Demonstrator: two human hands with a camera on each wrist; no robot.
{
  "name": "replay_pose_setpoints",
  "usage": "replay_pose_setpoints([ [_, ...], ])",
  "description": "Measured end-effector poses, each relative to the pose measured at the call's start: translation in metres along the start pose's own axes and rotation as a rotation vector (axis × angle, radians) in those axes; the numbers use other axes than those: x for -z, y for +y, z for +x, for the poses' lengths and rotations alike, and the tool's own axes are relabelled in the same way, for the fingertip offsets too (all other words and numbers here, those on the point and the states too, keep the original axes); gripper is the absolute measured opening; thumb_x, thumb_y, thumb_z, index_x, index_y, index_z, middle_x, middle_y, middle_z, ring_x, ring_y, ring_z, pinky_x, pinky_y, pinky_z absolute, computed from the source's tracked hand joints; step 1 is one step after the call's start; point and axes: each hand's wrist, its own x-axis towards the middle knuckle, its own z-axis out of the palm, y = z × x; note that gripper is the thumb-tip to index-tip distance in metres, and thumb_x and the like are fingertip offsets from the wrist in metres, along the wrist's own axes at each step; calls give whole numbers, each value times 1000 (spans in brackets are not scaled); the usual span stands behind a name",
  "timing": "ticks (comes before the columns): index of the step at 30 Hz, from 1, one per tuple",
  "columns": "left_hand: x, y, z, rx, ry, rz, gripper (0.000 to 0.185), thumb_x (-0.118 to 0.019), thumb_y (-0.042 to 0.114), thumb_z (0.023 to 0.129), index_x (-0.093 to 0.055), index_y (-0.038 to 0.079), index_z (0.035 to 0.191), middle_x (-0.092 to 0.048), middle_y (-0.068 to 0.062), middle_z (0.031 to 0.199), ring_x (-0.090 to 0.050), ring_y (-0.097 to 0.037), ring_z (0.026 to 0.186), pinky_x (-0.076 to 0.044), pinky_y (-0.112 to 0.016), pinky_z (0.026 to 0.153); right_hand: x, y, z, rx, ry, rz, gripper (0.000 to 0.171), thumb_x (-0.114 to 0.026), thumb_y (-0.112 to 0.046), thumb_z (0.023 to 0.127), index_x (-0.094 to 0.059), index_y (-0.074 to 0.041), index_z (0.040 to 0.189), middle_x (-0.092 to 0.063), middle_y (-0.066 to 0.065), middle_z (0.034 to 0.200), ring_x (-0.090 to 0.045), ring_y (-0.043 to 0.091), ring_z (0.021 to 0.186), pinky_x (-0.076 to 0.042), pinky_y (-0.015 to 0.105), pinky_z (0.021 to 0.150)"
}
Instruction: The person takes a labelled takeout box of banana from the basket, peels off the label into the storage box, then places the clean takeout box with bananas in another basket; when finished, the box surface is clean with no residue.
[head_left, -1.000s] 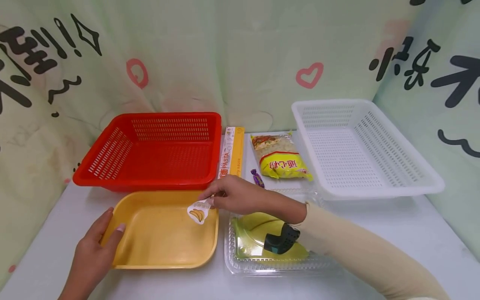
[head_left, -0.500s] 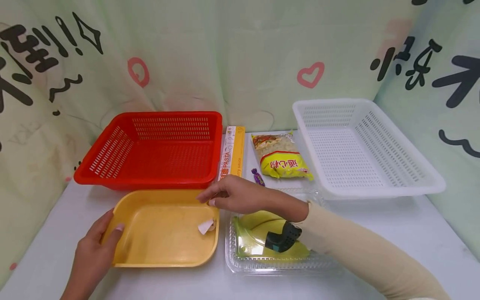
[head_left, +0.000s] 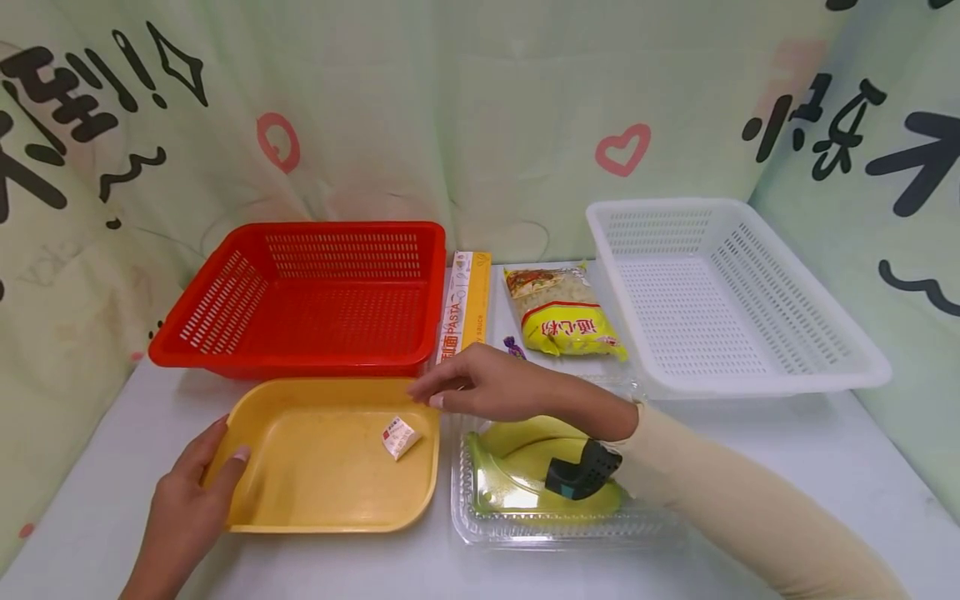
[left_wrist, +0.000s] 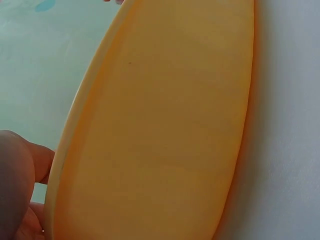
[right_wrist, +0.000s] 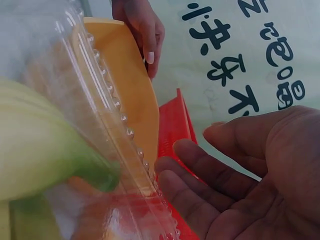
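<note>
Right hand (head_left: 480, 385), centre of the head view: empty, palm down, fingers relaxed and nearly straight, tips over the upper right corner of the yellow tray (head_left: 300, 508). Right-wrist view confirms the palm is open, nothing in it. Forearm in a beige sleeve (head_left: 742, 508) runs down to the lower right, crossing the clear clamshell (head_left: 480, 529) with green bananas (head_left: 510, 492) inside. A dark wrist device (head_left: 581, 472) sits under the wrist.

Left hand (head_left: 195, 492), lower left: grips the tray's left rim, thumb hooked over the edge into the tray, the other fingers under or outside the rim.

Small white sticker (head_left: 398, 437) lies loose on the tray floor, right side, just below the right fingertips, not touching them.

Further out: red basket (head_left: 225, 354) directly above the tray, touching or nearly touching its top edge. Pasta box (head_left: 467, 304) and yellow snack bag (head_left: 564, 317) at centre top, purple candy (head_left: 512, 343) between them, partly hidden by the right hand. White basket (head_left: 757, 379) at right. All on a white table (head_left: 825, 450).
</note>
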Motion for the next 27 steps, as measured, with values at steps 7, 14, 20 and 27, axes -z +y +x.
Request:
replay_pose_setpoints([
  [7,5,3,1,-17,-34,24,63,-40,36,105,-18,6,155,-22,-23,156,-29,-43,134,-33,-57,103,7,6,-16,-21,22,-7,28,-60,-6,96,-67,-7,124,-68,3,119,-64,14,100,-53,24,78],
  [14,8,10,2,-21,-38,55,69,-41,38,104,-9,3,155,-8,-21,160,-13,-43,142,-28,-58,106,18,3,-33,9,74,-19,29,-58,-5,96,-67,-5,124,-69,1,117,-63,18,104,-53,28,86],
  [20,7,17,-5,-111,26,65,73,-47,33,102,-10,-3,153,3,-19,161,-8,-44,143,-25,-63,105,24,1,-50,6,148,-62,28,-59,-10,96,-68,-7,123,-68,4,118,-63,15,105,-53,29,86],
  [27,1,33,-19,-246,4,74,75,-50,37,101,-8,6,155,3,-11,162,-4,-40,145,-26,-66,102,28,2,-74,-34,240,-48,28,-60,-11,97,-68,-9,123,-68,3,118,-63,16,104,-53,30,86],
])
